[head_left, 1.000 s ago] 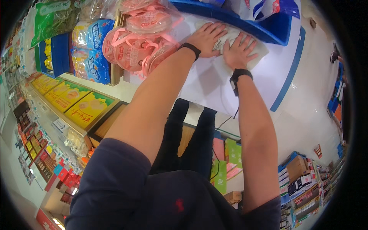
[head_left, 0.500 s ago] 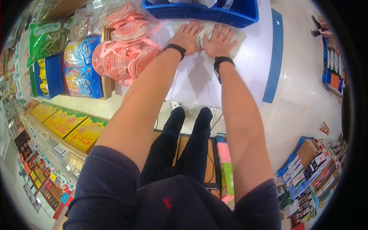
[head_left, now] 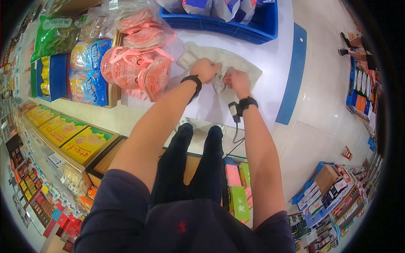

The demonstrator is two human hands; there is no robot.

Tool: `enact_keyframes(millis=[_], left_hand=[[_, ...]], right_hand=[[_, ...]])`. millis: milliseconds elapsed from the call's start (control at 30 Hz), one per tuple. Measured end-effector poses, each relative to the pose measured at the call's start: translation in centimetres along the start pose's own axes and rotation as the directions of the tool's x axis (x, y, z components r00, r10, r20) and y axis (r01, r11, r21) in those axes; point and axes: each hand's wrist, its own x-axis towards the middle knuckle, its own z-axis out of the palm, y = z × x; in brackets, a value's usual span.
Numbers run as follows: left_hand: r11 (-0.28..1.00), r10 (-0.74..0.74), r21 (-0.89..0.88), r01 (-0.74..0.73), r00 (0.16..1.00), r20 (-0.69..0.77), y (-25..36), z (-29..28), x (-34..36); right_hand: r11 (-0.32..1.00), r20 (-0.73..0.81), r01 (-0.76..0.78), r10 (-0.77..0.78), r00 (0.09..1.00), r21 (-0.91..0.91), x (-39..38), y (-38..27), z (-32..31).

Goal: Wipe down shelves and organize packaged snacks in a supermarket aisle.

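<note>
Cloth: one pale cloth (head_left: 242,62), on the white worktop (head_left: 275,63), puckered between the hands, probably because the fingers pinch it there.
Left grip: the left hand (head_left: 205,70) has its fingers curled into the cloth, holding a fold.
Right grip: the right hand (head_left: 238,81) is likewise closed on the cloth; its fingertips are partly hidden.
Tub: one blue tub (head_left: 236,32) beyond the cloth, its walls seemingly keeping the packs (head_left: 225,9) upright; at least four show.
Pink bags (head_left: 126,69): left of the cloth, overlapping too much to count.
Wristbands (head_left: 248,102): two, one per wrist.
</note>
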Motion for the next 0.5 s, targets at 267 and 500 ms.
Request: enact_keyframes(millis=[267,500], left_hand=[[0.984,-0.136,-0.072,0.166,0.942,0.305,1.0,-2.3,5.4],[0.985,-0.120,-0.089,0.147,0.958,0.259,3.4,-2.8,7.8]], right_hand=[[0.912,0.180,-0.195,0.138,0.974,0.359,4.3,-3.0,-2.7],[0.912,0.150,-0.193,0.148,0.978,0.361,7.3,-5.7,-2.8]])
